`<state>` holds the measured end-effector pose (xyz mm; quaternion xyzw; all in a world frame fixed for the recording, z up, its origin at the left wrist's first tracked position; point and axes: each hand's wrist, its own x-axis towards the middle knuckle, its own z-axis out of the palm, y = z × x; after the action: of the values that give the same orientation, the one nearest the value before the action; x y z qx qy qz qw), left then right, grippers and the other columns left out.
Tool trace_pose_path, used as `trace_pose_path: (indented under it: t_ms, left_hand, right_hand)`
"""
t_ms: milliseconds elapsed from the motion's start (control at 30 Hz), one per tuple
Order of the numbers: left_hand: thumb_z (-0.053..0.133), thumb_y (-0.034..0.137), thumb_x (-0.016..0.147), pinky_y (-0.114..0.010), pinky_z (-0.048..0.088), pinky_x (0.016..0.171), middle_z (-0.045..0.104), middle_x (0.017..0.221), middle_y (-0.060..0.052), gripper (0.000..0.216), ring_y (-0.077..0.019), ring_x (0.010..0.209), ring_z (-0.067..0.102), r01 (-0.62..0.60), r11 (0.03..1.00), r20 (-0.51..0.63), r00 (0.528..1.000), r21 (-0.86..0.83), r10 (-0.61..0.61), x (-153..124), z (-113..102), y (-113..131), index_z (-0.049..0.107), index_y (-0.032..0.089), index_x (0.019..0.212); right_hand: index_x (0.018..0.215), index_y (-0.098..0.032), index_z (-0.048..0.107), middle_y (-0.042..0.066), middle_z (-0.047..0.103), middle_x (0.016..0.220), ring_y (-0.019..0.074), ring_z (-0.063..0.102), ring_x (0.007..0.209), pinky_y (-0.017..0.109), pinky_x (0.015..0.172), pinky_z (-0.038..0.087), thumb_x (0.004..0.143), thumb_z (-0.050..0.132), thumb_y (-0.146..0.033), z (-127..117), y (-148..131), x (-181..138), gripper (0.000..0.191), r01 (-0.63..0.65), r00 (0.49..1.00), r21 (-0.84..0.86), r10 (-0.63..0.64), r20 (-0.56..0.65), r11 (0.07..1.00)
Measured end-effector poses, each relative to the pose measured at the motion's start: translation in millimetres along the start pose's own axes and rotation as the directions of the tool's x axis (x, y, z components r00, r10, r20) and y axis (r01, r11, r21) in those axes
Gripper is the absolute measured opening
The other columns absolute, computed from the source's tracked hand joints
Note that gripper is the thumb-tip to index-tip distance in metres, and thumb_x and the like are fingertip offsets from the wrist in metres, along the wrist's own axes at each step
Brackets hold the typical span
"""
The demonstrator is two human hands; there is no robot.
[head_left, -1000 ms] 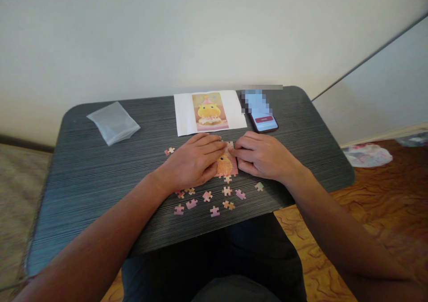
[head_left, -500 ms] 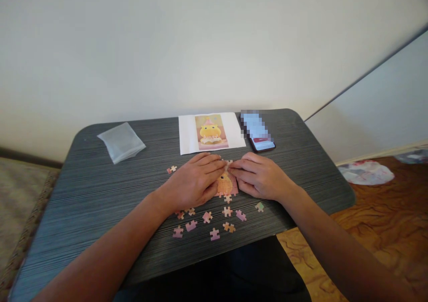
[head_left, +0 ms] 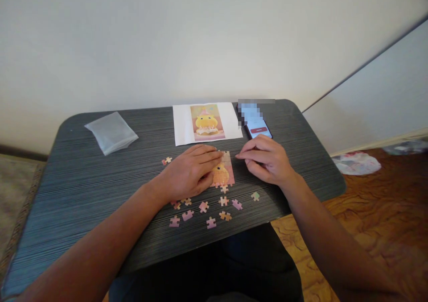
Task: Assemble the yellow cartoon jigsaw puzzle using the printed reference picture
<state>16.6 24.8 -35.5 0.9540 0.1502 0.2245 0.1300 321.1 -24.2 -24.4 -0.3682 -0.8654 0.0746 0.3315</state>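
A partly built jigsaw (head_left: 224, 171) with a yellow figure on pink lies in the middle of the dark table (head_left: 83, 190). My left hand (head_left: 189, 172) lies flat over its left part, fingers stretched out and pressing down. My right hand (head_left: 267, 161) hovers just right of the jigsaw, fingers curled together with the fingertips pointing at its top right edge; whether they hold a piece is hidden. Several loose pieces (head_left: 207, 208) lie scattered below the jigsaw, one more (head_left: 166, 160) at the left and one (head_left: 255, 196) at the right.
A printed reference picture (head_left: 207, 123) lies beyond the jigsaw, with a phone (head_left: 257, 126) to its right. A clear plastic bag (head_left: 111, 132) rests at the back left. The wall runs right behind the table. A crumpled bag (head_left: 356, 163) lies on the floor to the right.
My right hand has drawn a little to the right, off the jigsaw's edge. My left hand stays flat on it. The camera has tilted, which shifts the whole view.
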Motion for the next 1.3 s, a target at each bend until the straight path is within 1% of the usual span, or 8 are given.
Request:
trace_pose_path:
  t_ms: [167,300,433,567,667,800,967,1300]
  left_hand:
    - [0.060,0.014,0.103,-0.060,0.053,0.125,0.073,0.150,-0.017,0.044,-0.0332,0.142,0.067,-0.029,0.998,-0.037,0.999,-0.060,0.026,-0.6,-1.3,-3.3,0.071,0.012,0.145]
    - [0.058,0.012,0.102,-0.058,0.054,0.123,0.075,0.147,-0.015,0.040,-0.0313,0.138,0.068,-0.015,0.997,-0.088,0.996,-0.074,0.008,-4.4,-4.6,-11.1,0.074,0.014,0.139]
    - [0.059,0.011,0.101,-0.056,0.059,0.106,0.080,0.127,-0.014,0.028,-0.0315,0.118,0.071,0.082,0.996,-0.164,0.983,0.027,-0.077,-11.9,-13.0,-23.6,0.081,0.014,0.119]
    - [0.062,0.014,0.098,-0.050,0.057,0.091,0.079,0.108,-0.012,0.026,-0.0291,0.101,0.069,0.194,0.975,-0.234,0.958,0.107,-0.165,-18.4,-21.1,-33.6,0.083,0.016,0.114]
    - [0.063,0.019,0.099,-0.046,0.055,0.086,0.076,0.101,-0.011,0.025,-0.0268,0.093,0.067,0.213,0.969,-0.225,0.957,0.125,-0.181,-20.3,-23.0,-37.6,0.084,0.016,0.113]
    - [0.063,0.022,0.100,-0.045,0.055,0.087,0.075,0.097,-0.010,0.024,-0.0261,0.092,0.066,0.223,0.965,-0.199,0.961,0.137,-0.194,-21.6,-20.1,-42.5,0.085,0.017,0.111]
    - [0.062,0.024,0.102,-0.044,0.055,0.085,0.075,0.094,-0.009,0.025,-0.0257,0.089,0.066,0.259,0.953,-0.202,0.953,0.156,-0.226,-24.7,-17.1,-49.1,0.084,0.016,0.107]
    - [0.061,0.024,0.103,-0.043,0.054,0.081,0.074,0.090,-0.008,0.023,-0.0239,0.086,0.064,0.288,0.951,-0.241,0.936,0.110,-0.255,-21.5,-17.8,-44.7,0.084,0.017,0.104]
  right_hand:
    - [0.101,-0.027,0.085,0.004,0.076,0.097,0.0196,0.071,0.078,0.038,0.068,0.053,0.092,0.068,-0.011,-12.3,-0.2,-4.2,0.024,-0.118,0.964,0.036,0.124,-0.236,0.992]
    - [0.093,-0.028,0.085,0.005,0.077,0.095,0.0223,0.072,0.080,0.040,0.069,0.050,0.094,0.069,-0.015,-25.4,-0.6,-11.1,0.020,-0.232,0.922,0.051,0.236,-0.307,0.971]
    - [0.093,-0.029,0.084,0.005,0.077,0.095,0.0237,0.073,0.086,0.042,0.076,0.053,0.099,0.068,-0.017,-42.5,1.0,-30.1,0.020,-0.356,0.909,0.050,0.358,-0.213,0.933]
    - [0.106,-0.029,0.083,0.005,0.075,0.104,0.0224,0.071,0.086,0.041,0.074,0.053,0.100,0.072,-0.022,-47.1,-0.3,-57.9,0.015,-0.479,0.872,0.034,0.480,-0.096,0.877]
    - [0.123,-0.031,0.080,0.005,0.072,0.108,0.0206,0.065,0.083,0.039,0.071,0.052,0.100,0.076,-0.029,-43.3,-4.7,-74.0,0.023,-0.556,0.831,0.035,0.556,-0.011,0.831]
    - [0.135,-0.032,0.075,0.007,0.068,0.116,0.0236,0.065,0.097,0.043,0.084,0.056,0.099,0.079,-0.034,-43.2,-10.8,-81.2,0.036,-0.585,0.810,0.022,0.582,0.073,0.811]
    - [0.128,-0.032,0.074,0.006,0.066,0.118,0.0250,0.066,0.103,0.046,0.094,0.057,0.099,0.079,-0.035,-47.8,-15.5,-75.1,0.030,-0.630,0.769,-0.016,0.626,0.131,0.777]
    - [0.115,-0.028,0.072,0.006,0.067,0.108,0.0232,0.067,0.094,0.042,0.084,0.057,0.099,0.078,-0.037,-46.0,-13.2,-61.5,0.019,-0.630,0.751,-0.068,0.630,0.199,0.773]
